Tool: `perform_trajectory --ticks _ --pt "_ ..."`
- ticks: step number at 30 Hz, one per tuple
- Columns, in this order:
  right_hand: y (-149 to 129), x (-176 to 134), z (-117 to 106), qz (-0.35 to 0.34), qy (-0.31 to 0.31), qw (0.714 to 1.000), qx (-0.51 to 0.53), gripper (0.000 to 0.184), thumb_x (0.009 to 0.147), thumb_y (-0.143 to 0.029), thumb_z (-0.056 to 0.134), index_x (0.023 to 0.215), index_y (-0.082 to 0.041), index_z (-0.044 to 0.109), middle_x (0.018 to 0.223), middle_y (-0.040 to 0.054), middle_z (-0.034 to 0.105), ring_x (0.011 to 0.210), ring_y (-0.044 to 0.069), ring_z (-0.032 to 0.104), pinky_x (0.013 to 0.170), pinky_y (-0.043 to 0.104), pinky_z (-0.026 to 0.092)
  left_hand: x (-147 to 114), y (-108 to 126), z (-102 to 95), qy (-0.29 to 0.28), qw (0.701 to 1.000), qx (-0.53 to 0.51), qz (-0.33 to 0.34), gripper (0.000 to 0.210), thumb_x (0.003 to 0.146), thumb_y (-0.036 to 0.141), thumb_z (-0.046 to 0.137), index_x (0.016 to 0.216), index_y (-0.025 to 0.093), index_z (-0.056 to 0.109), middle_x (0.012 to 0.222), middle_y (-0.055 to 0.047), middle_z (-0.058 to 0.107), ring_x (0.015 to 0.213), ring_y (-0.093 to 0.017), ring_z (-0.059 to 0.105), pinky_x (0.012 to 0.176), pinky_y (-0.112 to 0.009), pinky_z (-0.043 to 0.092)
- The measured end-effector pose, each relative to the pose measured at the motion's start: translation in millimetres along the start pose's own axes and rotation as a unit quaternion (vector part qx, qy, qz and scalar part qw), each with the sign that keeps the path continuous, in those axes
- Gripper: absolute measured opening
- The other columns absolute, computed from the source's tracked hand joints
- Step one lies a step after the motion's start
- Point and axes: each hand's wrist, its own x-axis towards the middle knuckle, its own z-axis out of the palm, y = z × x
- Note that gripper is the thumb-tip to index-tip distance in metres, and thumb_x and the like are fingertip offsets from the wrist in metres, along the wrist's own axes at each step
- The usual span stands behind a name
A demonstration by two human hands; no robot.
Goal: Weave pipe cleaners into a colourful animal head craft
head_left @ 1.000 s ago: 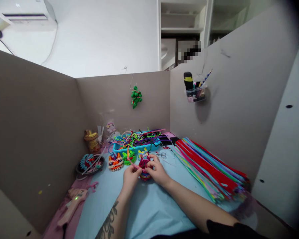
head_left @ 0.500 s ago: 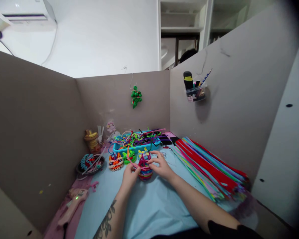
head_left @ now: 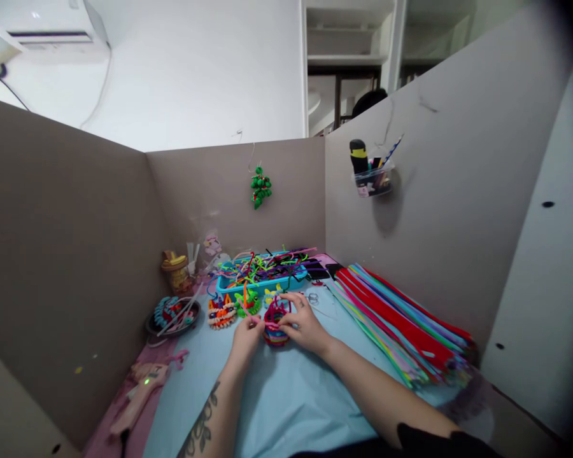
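Note:
A small round basket (head_left: 276,337) of coiled pipe cleaners, striped red, blue and magenta, stands on the blue cloth with magenta stems sticking up from it. At its left side, my left hand (head_left: 247,336) pinches a pink pipe cleaner (head_left: 245,312) that runs along the rim. My right hand (head_left: 306,324) is on the opposite side, thumb and fingers closed at the rim and the upright stems. Just behind are an orange-and-white pipe-cleaner piece (head_left: 222,314), a green one (head_left: 252,303) and a partly hidden yellow-and-blue one (head_left: 269,296).
A blue tray (head_left: 262,285) heaped with pipe-cleaner pieces stands at the back. Long pipe cleaners (head_left: 405,321) lie bundled at right. On the left are a dark bowl (head_left: 193,318) and a pink glue gun (head_left: 143,388) with a green light. Grey partitions (head_left: 239,222) enclose the table.
My right hand has moved slightly down and left, its fingers closing in at the basket's rim. My left hand has shifted slightly left, still pinching the pink pipe cleaner.

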Motion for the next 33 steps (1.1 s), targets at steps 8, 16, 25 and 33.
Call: perform_trajectory --ticks 8,16,25,33 --pt "-6.0 -1.4 9.3 0.086 0.005 0.995 0.04 0.008 0.072 -0.028 0.066 0.072 -0.021 0.068 0.128 0.0073 0.042 0.122 0.027 0.031 0.104 0.046 0.024 -3.2 7.8 -4.9 -0.111 0.992 -0.05 -0.027 0.012 0.051 0.015 0.061 0.062 0.014 0.058 0.061 0.0 0.06 0.061 -0.015 0.056 0.058 -0.024 0.042" --pt "1.7 3.4 0.5 0.114 -0.075 0.988 0.071 0.005 0.069 -0.019 0.063 0.066 -0.021 0.068 0.134 0.0034 0.038 0.129 0.028 0.021 0.108 0.048 0.014 3.6 -0.2 -14.4 -0.098 0.981 0.074 0.147 0.024 0.067 0.019 0.058 0.089 0.018 0.066 0.084 -0.004 0.06 0.078 -0.016 0.055 0.07 -0.027 0.044" --pt "3.0 4.4 -5.4 0.095 -0.119 0.984 0.095 0.004 0.068 -0.019 0.063 0.07 -0.02 0.067 0.139 0.0033 0.033 0.133 0.029 0.014 0.108 0.05 0.012 -2.7 2.7 -5.5 -0.103 0.955 0.167 0.223 0.01 0.071 0.024 0.059 0.073 0.018 0.065 0.075 -0.002 0.055 0.074 -0.016 0.053 0.071 -0.028 0.042" --pt "7.6 5.5 -4.5 0.079 -0.113 0.986 0.092 0.007 0.07 -0.016 0.06 0.066 -0.019 0.065 0.136 0.0042 0.036 0.132 0.028 0.017 0.108 0.047 0.014 -3.7 6.7 -4.3 -0.043 0.981 0.108 0.155 0.019 0.069 0.031 0.06 0.058 0.015 0.06 0.063 0.0 0.052 0.06 -0.013 0.048 0.059 -0.025 0.038"
